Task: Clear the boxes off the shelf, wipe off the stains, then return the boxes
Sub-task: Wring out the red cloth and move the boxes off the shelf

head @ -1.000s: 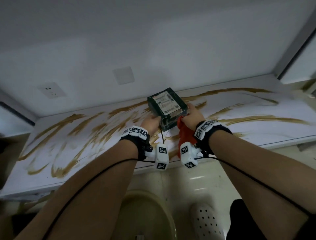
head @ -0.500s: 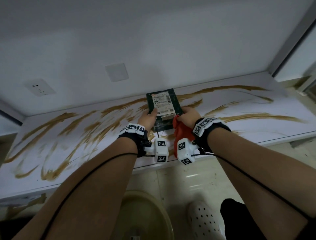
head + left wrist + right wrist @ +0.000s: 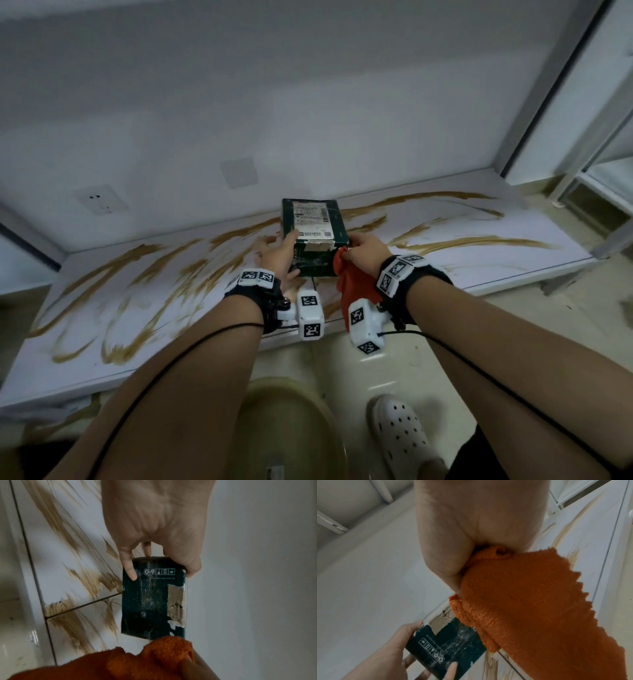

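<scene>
the dark green cardboard box (image 3: pixel 313 233) is gripped at both sides by the left hand (image 3: pixel 279 255) and right hand (image 3: pixel 366 248). an orange terry cloth (image 3: pixel 354 286) is bunched in the right. the box is judged light, stiff, best held at its side walls.

My right hand (image 3: pixel 471 524) bunches an orange cloth (image 3: pixel 530 612) in its grip, and the cloth hangs down over the right end of the dark green box (image 3: pixel 450 646). My left hand (image 3: pixel 399 649) holds the box's other end, thumb on top and a fingertip on the printed side. Below lies the white shelf (image 3: pixel 573 536), streaked with brown stains (image 3: pixel 491 665).
</scene>
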`<state>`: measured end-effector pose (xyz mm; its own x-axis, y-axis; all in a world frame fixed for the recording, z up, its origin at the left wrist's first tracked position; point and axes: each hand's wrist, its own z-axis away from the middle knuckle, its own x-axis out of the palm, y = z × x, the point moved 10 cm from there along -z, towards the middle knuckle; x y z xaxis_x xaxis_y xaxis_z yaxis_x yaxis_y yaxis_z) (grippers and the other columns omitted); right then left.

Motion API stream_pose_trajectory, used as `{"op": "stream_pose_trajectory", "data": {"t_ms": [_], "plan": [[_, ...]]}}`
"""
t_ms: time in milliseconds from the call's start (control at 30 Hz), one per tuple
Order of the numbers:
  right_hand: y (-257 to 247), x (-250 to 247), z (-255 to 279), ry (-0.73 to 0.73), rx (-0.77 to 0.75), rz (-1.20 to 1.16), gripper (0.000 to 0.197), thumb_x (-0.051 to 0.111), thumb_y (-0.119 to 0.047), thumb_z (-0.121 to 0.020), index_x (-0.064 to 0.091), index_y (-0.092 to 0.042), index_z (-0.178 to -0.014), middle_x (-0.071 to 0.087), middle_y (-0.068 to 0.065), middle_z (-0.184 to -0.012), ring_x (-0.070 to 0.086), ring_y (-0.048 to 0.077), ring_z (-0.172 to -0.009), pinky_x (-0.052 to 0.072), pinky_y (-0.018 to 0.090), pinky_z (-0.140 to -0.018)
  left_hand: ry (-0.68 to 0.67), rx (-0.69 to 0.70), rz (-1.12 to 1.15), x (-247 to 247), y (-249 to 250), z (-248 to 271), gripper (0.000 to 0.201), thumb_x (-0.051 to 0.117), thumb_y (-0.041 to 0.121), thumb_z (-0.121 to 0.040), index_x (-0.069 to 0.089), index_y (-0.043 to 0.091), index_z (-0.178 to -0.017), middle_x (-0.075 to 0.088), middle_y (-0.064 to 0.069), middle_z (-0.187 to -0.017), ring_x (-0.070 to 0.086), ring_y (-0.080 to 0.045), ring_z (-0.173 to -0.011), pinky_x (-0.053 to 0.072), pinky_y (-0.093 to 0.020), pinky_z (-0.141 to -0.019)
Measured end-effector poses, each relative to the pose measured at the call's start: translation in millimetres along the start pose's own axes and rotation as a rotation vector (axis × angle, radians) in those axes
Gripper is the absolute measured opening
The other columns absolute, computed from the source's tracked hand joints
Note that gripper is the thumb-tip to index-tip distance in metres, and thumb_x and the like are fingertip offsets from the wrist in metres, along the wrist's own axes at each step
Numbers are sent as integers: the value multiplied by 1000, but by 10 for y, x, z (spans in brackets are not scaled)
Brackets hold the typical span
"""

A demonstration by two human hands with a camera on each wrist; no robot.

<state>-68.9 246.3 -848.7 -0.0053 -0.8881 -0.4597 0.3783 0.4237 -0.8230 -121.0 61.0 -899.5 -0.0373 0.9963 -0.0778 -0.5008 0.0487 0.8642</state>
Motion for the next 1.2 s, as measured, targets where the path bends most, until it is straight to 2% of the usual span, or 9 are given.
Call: {"op": "stream_pose_trajectory", "data": {"t_ms": [233, 400, 467, 567, 733, 900, 1000, 1100, 1200], "plan": [[-596, 369, 678, -61, -90, 51, 37, 50, -5, -86, 62, -11, -121, 68, 14, -111, 64, 32, -99, 53, 44, -91, 38, 55, 49, -780, 190, 512, 84, 70, 63, -54, 39, 29, -124, 55, -5, -127, 61, -24, -105, 59, -32, -64], [-1031, 1012, 1187, -182, -134, 47, 31, 51, -6, -84, 62, -5, -112, 68, 13, -85, 69, 31, -77, 59, 44, -76, 147, 90, 137, -1734, 111, 1000, 82, 69, 64, -52, 41, 28, -120, 49, -3, -128, 56, -24, -110, 59, -33, -66], [-1249, 1366, 1388, -224, -187, 12, 35, 48, 1, -81, 64, -8, -111, 68, 15, -88, 66, 34, -84, 56, 49, -83, 205, 82, 158, -2208, 32, 1203, 84, 69, 66, -50, 43, 28, -120, 47, -5, -131, 56, -25, -108, 59, -32, -61], [-1566, 1942, 1658, -296, -250, 58, 42, 44, 6, -87, 56, -2, -126, 66, 17, -101, 60, 31, -94, 50, 41, -94, 336, 69, 188, -3006, -98, 1525, 84, 69, 66, -50, 45, 28, -121, 50, -10, -129, 60, -30, -104, 58, -31, -56], [-2043, 2747, 2077, -346, -326, 131, 34, 49, -5, -91, 57, -2, -124, 60, 16, -126, 57, 30, -113, 44, 35, -101, 624, 92, 242, -4259, -339, 2230, 67, 68, 48, -76, 40, 18, -129, 45, -13, -134, 53, -28, -111, 58, -36, -70], [-2459, 3279, 2456, -331, -452, 171, 24, 54, -13, -91, 69, -5, -108, 67, 13, -114, 60, 28, -110, 46, 29, -91, 863, 2, 293, -5319, -745, 2833, 69, 63, 58, -72, 40, 23, -127, 40, -14, -135, 53, -34, -110, 57, -40, -78], [-2581, 3572, 2620, -352, -512, 199, 24, 53, -11, -91, 71, -3, -104, 69, 13, -109, 61, 26, -105, 47, 24, -77, 935, -55, 377, -5716, -1058, 3030, 71, 60, 58, -76, 35, 24, -132, 40, -15, -134, 52, -36, -111, 56, -42, -80], [-2630, 3810, 2658, -361, -540, 258, 22, 54, -14, -90, 73, -7, -100, 70, 11, -108, 62, 25, -106, 45, 27, -86, 975, -68, 477, -5912, -1314, 3093, 63, 59, 53, -80, 33, 23, -130, 43, -15, -130, 54, -35, -107, 55, -43, -81], [-2632, 3945, 2639, -365, -537, 255, 21, 55, -10, -89, 74, -4, -96, 71, 12, -105, 62, 24, -104, 45, 27, -89, 966, -78, 485, -5954, -1434, 3034, 51, 58, 55, -78, 35, 24, -110, 46, -16, -124, 57, -35, -101, 56, -45, -82]]}}
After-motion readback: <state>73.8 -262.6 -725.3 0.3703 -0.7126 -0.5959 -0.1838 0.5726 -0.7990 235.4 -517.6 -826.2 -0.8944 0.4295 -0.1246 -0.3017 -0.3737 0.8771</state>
